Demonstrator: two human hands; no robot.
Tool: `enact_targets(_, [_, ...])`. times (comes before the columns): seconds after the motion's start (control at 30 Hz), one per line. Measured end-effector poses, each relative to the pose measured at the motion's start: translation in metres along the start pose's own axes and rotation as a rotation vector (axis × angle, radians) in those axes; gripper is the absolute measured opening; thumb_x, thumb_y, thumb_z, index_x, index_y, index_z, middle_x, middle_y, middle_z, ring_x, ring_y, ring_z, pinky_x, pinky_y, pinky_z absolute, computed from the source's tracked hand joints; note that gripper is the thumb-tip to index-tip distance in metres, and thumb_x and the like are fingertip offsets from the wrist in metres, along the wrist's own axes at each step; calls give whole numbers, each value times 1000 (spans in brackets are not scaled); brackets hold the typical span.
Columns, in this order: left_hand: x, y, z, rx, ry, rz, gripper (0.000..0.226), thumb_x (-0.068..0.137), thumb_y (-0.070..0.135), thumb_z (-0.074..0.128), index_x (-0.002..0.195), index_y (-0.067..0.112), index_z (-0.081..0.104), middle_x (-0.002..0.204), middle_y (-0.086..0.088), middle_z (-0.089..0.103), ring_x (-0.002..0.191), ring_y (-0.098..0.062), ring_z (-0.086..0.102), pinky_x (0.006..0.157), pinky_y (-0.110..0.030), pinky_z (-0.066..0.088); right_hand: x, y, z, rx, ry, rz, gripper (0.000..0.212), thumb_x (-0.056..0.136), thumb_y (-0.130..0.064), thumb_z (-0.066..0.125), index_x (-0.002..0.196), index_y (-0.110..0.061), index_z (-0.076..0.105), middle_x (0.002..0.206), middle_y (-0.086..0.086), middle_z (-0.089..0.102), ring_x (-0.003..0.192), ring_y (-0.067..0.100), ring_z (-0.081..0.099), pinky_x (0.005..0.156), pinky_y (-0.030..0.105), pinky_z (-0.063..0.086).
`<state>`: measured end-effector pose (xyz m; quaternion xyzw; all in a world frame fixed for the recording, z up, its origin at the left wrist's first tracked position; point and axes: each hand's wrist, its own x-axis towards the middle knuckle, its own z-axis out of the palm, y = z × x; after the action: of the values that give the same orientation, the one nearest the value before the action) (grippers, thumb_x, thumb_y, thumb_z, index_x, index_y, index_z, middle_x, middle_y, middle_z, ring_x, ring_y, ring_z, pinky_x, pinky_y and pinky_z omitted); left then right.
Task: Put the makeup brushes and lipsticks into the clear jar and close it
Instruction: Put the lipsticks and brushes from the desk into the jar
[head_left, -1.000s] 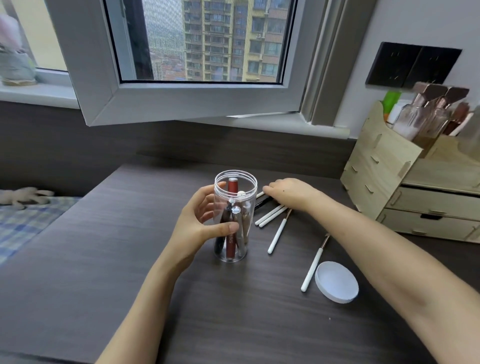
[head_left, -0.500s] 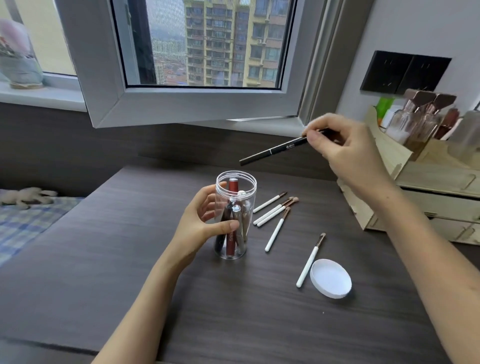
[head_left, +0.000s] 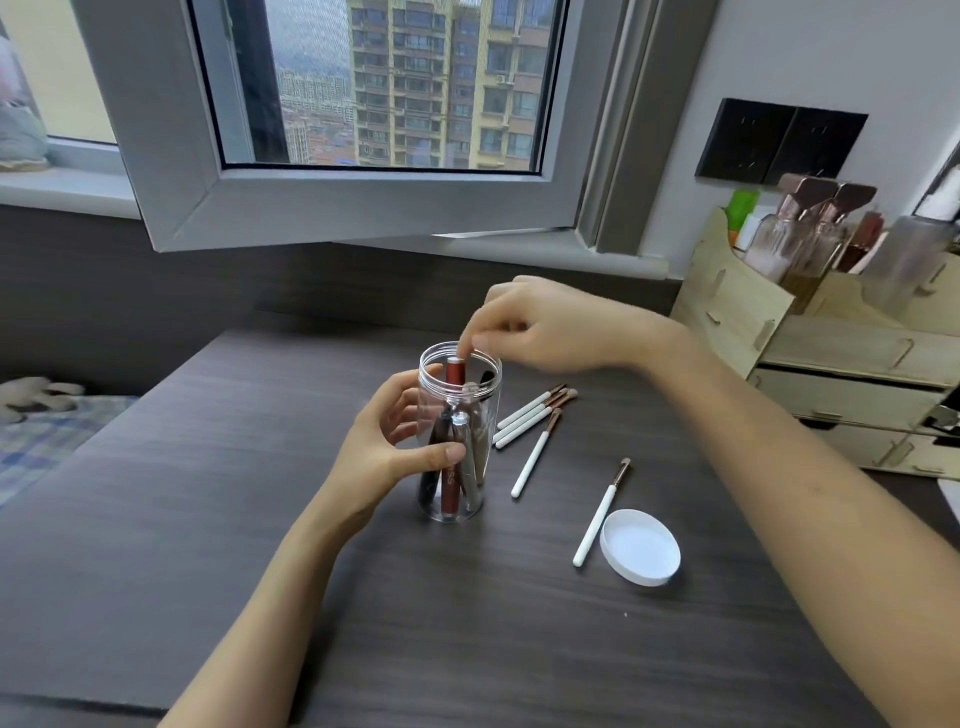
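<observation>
— Which colours are you looking at on the dark wood-grain desk (head_left: 260, 519)?
— You've a clear jar (head_left: 483, 415) holding a dark red tube (head_left: 453, 374), brushes (head_left: 524, 415) with white handles and rose-gold ferrules, a white lid (head_left: 640, 546).
— And left?
— Blue-checked cloth (head_left: 36, 441).

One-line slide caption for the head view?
Left hand steadies clear jar; right hand above its mouth.

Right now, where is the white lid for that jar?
In the head view the white lid lies flat on the dark desk, right of the clear jar and nearer the person, close beside the lone white-handled brush.
</observation>
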<state>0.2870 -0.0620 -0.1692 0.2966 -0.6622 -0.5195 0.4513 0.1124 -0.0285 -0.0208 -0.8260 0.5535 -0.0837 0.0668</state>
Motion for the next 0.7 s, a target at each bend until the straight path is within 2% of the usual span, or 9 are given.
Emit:
enact_targets(0.07, [0,0,0,1,-1,4,68,49,32,84,113,36,61,117,-10,68,111,-22,64,105,-47,46,2,22,-1,310,137,80,26,95,-19,47,100,-18,72,85,-8,63,81,3,55,77,13,40])
enact_targets(0.1, [0,0,0,2,-2,6,68,49,32,84,113,37,61,117,-9,68,111,-22,64,105,-45,46,7,38,6,312,224,148,26,94,-16,47,100,-15,73,88,-3,67,81,6,57,77,21,43])
enact_targets(0.17, [0,0,0,4,-5,10,68,49,32,84,113,39,61,116,-7,69,111,-21,64,104,-43,46,21,78,31,73,281,319,26,92,-12,50,103,-13,73,103,5,72,94,17,64,84,26,45])
enact_targets(0.27, [1,-1,-1,1,-10,16,68,49,33,84,112,39,62,115,-6,69,110,-20,64,103,-41,47,35,122,77,-144,56,454,31,89,-9,50,110,-19,70,123,9,67,114,29,60,98,34,48])
enact_targets(0.37, [1,-2,-1,7,-11,15,67,48,34,84,111,41,61,115,-5,69,110,-20,64,101,-37,47,43,141,103,-315,-74,408,33,86,-3,50,109,-17,69,116,13,66,110,34,60,87,34,49])
enact_targets(0.47, [2,-2,-1,5,-16,20,65,48,35,83,109,46,62,114,-2,70,110,-17,64,98,-31,46,54,145,110,-484,-110,301,23,83,1,49,93,-8,68,75,7,54,98,36,62,72,32,46])
enact_targets(0.53, [3,-2,0,6,-17,24,65,47,35,83,108,48,62,115,-2,70,110,-16,64,96,-28,45,62,145,107,-574,-143,238,23,83,2,48,93,-7,68,66,0,42,97,34,63,73,32,47])
enact_targets(0.6, [3,-2,0,8,-20,24,66,47,36,83,108,49,61,116,-3,69,111,-16,64,95,-25,44,68,145,105,-629,-170,184,26,85,3,47,98,-7,66,87,5,60,102,31,61,81,33,48])
enact_targets(0.7, [3,-2,0,9,-23,21,66,47,36,83,107,52,60,117,-1,69,111,-14,63,94,-21,44,69,148,109,-733,-177,88,27,90,1,40,106,-6,61,116,11,63,112,29,55,90,36,44])
